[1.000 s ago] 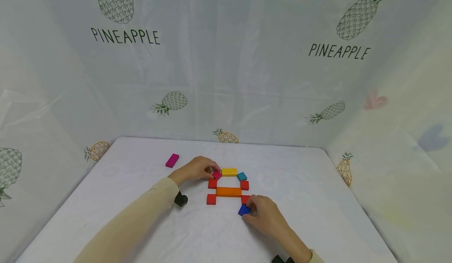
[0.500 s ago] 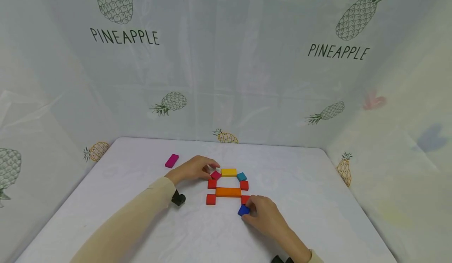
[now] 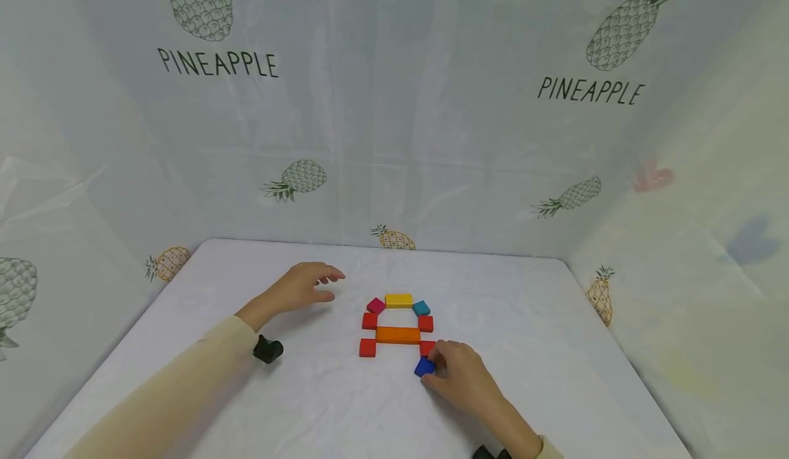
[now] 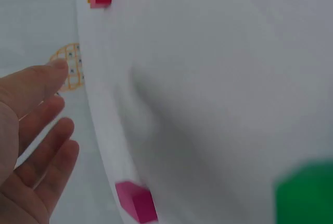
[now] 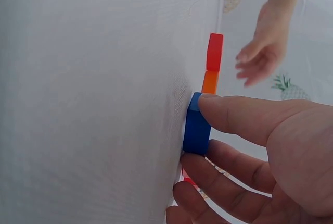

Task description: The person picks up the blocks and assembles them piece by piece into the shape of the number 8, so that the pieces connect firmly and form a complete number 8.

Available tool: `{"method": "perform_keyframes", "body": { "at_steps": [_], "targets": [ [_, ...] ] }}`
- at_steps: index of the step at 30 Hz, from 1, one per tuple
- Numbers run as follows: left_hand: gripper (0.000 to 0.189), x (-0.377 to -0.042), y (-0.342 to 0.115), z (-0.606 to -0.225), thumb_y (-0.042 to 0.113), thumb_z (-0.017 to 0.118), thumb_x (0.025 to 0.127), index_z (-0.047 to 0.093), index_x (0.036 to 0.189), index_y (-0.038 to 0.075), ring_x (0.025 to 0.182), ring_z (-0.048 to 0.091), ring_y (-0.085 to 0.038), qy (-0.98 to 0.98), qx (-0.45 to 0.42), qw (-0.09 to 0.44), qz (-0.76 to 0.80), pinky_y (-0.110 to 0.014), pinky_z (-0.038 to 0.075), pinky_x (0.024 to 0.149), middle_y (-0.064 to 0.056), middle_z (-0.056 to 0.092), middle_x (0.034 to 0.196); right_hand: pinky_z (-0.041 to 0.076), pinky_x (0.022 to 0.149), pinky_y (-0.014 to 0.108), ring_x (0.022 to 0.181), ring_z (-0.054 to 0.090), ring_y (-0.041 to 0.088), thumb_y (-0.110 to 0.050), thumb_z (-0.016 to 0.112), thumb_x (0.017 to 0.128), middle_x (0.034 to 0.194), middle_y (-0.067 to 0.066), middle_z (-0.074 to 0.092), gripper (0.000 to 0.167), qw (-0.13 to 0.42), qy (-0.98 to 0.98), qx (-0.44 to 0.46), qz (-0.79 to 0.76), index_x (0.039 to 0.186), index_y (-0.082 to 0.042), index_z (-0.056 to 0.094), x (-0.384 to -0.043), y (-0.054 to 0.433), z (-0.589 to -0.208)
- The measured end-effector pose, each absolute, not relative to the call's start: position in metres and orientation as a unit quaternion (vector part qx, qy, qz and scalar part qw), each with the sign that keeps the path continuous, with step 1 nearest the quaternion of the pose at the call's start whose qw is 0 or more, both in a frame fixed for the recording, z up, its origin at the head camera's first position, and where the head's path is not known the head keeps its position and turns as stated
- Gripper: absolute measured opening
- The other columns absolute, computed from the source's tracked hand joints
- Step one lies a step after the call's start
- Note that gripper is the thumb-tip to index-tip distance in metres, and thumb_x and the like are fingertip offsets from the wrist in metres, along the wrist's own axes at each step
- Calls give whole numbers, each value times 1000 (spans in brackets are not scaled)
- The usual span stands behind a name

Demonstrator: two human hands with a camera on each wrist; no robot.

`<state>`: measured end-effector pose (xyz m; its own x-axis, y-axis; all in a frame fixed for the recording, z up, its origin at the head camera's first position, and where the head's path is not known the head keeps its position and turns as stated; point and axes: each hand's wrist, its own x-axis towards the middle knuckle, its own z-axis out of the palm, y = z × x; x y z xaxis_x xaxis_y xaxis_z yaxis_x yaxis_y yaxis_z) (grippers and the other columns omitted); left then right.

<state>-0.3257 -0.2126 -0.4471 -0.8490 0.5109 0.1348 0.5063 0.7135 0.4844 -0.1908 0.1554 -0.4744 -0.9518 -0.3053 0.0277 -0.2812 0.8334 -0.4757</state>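
Observation:
My left hand [image 3: 297,288] hovers above the table's left half, fingers spread and holding nothing. In the left wrist view a magenta block [image 4: 136,201] lies beyond its fingertips; the head view hides that block behind the hand. My right hand [image 3: 464,377] pinches a blue block [image 3: 424,367] between thumb and fingers, at the lower right of an arrangement of blocks. This has a yellow block [image 3: 398,301] on top, a crimson block [image 3: 376,305] and a teal block [image 3: 422,307] at its upper corners, several red blocks [image 3: 370,321] down the sides and an orange block [image 3: 398,335] across.
A white cloth covers the table [image 3: 296,404]. Behind it hangs a curtain [image 3: 394,103] printed with pineapples. A blurred green block [image 4: 307,195] shows at the left wrist view's lower right. A black wrist device [image 3: 268,349] sits by the left sleeve.
My left hand has let go of the crimson block and moved left, over where the magenta block lay in view. The right hand stays on the blue block.

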Motion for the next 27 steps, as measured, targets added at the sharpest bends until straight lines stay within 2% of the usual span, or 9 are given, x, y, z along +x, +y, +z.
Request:
{"method": "perform_keyframes", "body": {
  "at_steps": [2, 7, 13, 18, 23, 27],
  "targets": [
    [45, -318, -228, -446, 18, 82, 95, 69, 138, 12, 113, 67, -32, 930, 266, -12, 253, -48, 57, 95, -9, 73, 127, 51, 71, 27, 79, 53, 12, -27, 92, 84, 83, -9, 61, 28, 28, 957, -149, -246, 99, -16, 70, -191, 155, -475],
    [46, -296, -262, -447, 25, 83, 94, 70, 136, 13, 109, 67, -28, 939, 244, -29, 241, -48, 56, 92, -6, 74, 121, 52, 71, 27, 80, 53, 12, -28, 91, 85, 83, -9, 60, 28, 33, 957, -145, -249, 99, -16, 71, -190, 154, -476],
    [49, -264, -291, -454, 36, 85, 92, 71, 135, 16, 110, 67, -25, 943, 224, -8, 244, -47, 57, 92, -1, 74, 123, 50, 70, 26, 79, 52, 12, -27, 91, 85, 82, -9, 60, 27, 28, 957, -148, -248, 98, -16, 70, -190, 154, -475],
    [52, -238, -309, -465, 50, 85, 88, 73, 131, 23, 108, 66, -16, 949, 204, 13, 239, -42, 57, 92, 9, 73, 121, 52, 71, 26, 79, 53, 12, -28, 91, 85, 82, -9, 60, 27, 30, 958, -145, -247, 99, -17, 70, -190, 153, -475],
    [50, -220, -319, -473, 51, 87, 86, 74, 127, 25, 105, 64, -9, 947, 220, -1, 233, -36, 56, 94, 14, 72, 118, 51, 70, 26, 79, 53, 12, -27, 91, 85, 82, -10, 60, 27, 29, 958, -143, -245, 99, -16, 71, -190, 154, -475],
    [48, -212, -322, -475, 47, 88, 86, 75, 126, 25, 105, 64, -7, 943, 242, -14, 229, -36, 56, 95, 15, 72, 118, 50, 70, 26, 79, 53, 12, -27, 91, 85, 82, -9, 60, 27, 28, 957, -142, -250, 99, -16, 70, -190, 154, -473]
  ]
}}
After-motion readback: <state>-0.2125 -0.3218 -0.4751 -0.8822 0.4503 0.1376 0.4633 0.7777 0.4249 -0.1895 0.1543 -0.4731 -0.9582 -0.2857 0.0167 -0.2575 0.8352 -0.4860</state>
